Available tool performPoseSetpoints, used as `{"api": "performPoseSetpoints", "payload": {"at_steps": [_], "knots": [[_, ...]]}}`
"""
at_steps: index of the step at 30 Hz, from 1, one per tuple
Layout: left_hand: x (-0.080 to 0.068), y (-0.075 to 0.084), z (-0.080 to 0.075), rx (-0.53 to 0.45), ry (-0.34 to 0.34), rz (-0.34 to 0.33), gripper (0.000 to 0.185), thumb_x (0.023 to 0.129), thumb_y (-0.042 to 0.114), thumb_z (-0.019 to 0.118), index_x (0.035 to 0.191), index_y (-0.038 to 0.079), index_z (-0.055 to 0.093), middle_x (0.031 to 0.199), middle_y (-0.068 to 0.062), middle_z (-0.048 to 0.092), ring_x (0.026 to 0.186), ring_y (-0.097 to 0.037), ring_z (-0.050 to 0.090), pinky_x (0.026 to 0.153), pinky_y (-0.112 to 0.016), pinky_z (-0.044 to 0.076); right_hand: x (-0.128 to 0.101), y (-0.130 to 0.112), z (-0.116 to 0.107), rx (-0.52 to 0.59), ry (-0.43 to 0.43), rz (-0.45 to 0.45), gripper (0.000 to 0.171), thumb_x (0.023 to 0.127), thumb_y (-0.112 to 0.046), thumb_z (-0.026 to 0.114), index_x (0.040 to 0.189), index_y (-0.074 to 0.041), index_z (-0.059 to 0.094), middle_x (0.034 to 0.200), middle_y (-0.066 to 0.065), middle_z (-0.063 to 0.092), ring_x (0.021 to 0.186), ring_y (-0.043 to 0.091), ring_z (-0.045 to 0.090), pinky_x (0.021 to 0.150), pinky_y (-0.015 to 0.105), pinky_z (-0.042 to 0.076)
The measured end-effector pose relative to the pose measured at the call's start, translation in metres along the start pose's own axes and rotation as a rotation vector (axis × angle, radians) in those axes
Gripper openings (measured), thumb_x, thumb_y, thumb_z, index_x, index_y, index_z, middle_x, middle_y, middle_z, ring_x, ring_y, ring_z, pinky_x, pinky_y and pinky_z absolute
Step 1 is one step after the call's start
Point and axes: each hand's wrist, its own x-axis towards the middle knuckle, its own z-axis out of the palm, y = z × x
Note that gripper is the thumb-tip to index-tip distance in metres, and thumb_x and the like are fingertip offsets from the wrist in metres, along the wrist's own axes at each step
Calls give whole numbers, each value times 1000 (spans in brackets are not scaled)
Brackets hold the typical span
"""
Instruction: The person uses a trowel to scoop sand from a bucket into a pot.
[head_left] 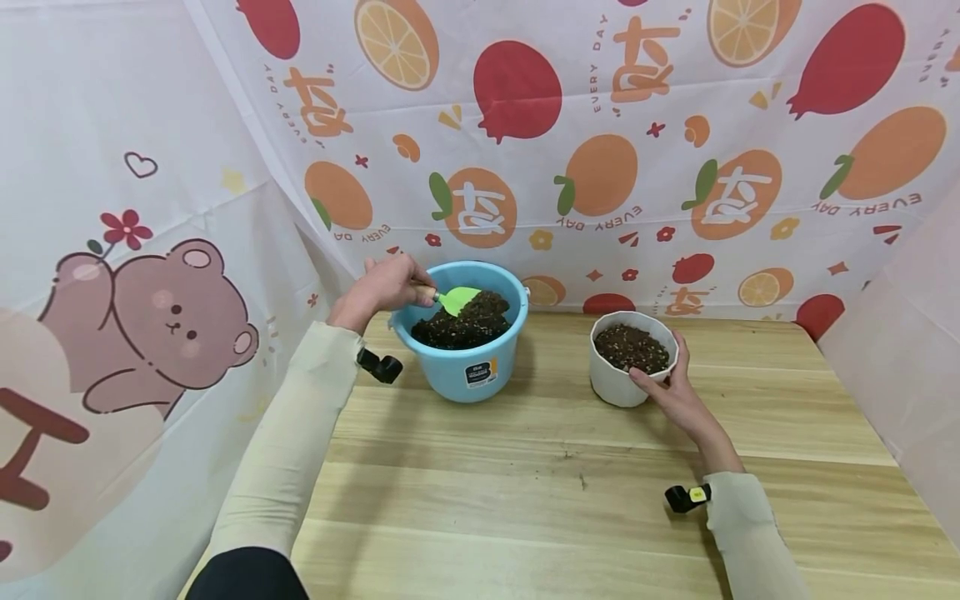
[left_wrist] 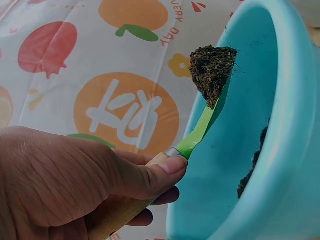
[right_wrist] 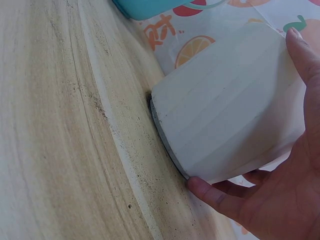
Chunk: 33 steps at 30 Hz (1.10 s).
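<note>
My left hand (head_left: pixel 384 287) grips the wooden handle of a small green trowel (head_left: pixel 459 299) over a light blue bucket (head_left: pixel 442 372). In the left wrist view, a heap of dark soil (left_wrist: pixel 211 72) sits on the trowel's blade, beside the bucket's inner wall. More soil (head_left: pixel 446 332) lies inside the bucket. To the right, a white faceted pot (head_left: pixel 611 380) filled with brown soil (head_left: pixel 632 347) stands on the table. My right hand (head_left: pixel 681 400) holds this pot from its right side, thumb at the rim and other fingers lower on the wall.
The wooden table (head_left: pixel 510 500) has scattered soil crumbs (head_left: pixel 582 481) in front of the pot. A fruit-patterned cloth (head_left: pixel 525 192) hangs directly behind the bucket and pot. At the left hangs another white cloth (head_left: pixel 187 317) with a bear print.
</note>
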Motion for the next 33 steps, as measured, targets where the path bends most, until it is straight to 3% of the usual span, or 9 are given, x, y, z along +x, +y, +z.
{"api": "performPoseSetpoints", "payload": {"at_steps": [9,15,21,33], "knots": [[-3,10,-6,3,1,3,24,89,18,78,111,8,78,104,-11,79,103,-30,62,101,-57,20,-1,1,-1,-14,-3,22,101,100,-31,63,154,-44,-20,169,11,-4,157,39,1,122,68,11],[0,15,-8,0,-5,31,26,89,19,78,113,8,78,108,-11,79,108,-31,62,110,-62,18,-1,-1,-2,-20,-5,28,100,100,-32,63,154,-45,-21,169,11,-5,157,39,1,122,68,11],[3,20,-7,16,-13,75,25,89,19,78,111,8,79,108,-11,79,107,-32,63,108,-63,20,-1,3,-2,-28,-4,36,101,100,-32,63,154,-43,-22,169,11,-5,158,39,1,122,68,11],[7,30,-6,27,-18,79,25,88,21,79,111,10,79,108,-10,79,107,-31,63,113,-62,18,0,2,-1,-16,-3,18,99,100,-31,62,154,-44,-20,169,11,-4,157,38,2,122,67,12]]}}
